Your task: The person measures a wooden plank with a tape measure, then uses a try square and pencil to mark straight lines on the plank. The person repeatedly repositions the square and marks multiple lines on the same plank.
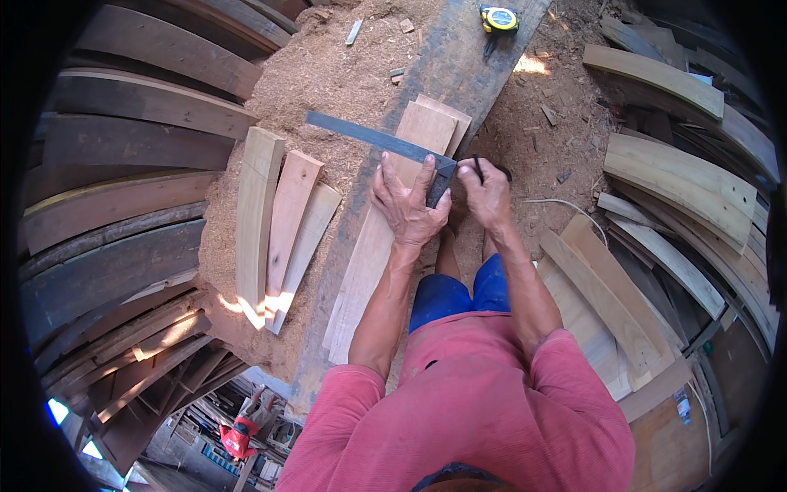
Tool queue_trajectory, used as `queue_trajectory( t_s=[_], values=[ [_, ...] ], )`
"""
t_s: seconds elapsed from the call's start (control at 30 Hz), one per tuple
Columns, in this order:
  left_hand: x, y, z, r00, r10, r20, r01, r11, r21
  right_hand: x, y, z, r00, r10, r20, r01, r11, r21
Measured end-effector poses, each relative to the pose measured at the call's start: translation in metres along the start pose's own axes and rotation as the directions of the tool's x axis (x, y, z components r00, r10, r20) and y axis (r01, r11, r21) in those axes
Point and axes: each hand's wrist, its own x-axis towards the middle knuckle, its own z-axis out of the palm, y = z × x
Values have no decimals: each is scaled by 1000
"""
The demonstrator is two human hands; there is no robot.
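Note:
A try square (361,138) lies across a pale plank (361,283), its dark blade reaching out past the plank's left edge. My left hand (406,209) holds it down, fingers over the blade and thumb by the thick stock. In my right hand (490,197), just right of the stock, a thin dark pencil or marker (478,167) is pinched; its tip is too small to make out. A second board (461,123) shows under the far right edge of the plank. Both rest on a long, worn bench beam (451,70).
A yellow and black tape measure (498,19) sits at the beam's far end. Three short boards (288,221) lean on sawdust (307,90) to the left. Stacked planks (139,107) line the left side, more lumber (680,176) the right. Another person (238,437) is far off, lower left.

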Motion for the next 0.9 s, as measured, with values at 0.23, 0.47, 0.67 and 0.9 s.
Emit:
queue_trajectory(
  t_s=[0.23, 0.47, 0.67, 0.9],
  values=[
    [0, 0, 0, 1000, 9, -13, -9, 1000, 9, 10, -40, -52, 964, -181, -196, 180, 983, -27],
    [1, 2, 0, 1000, 11, -12, -10, 999, 44, 27, -75, -37, 942, -286, 177, 295, 955, -22],
    [3, 6, -6, 996, -65, 67, 62, 997, 43, 61, -81, 12, 832, -425, 358, 490, 864, -114],
    [3, 6, -4, 998, -54, 11, 54, 998, -15, 64, -105, -20, 795, -355, 491, 525, 808, -267]
  ],
)
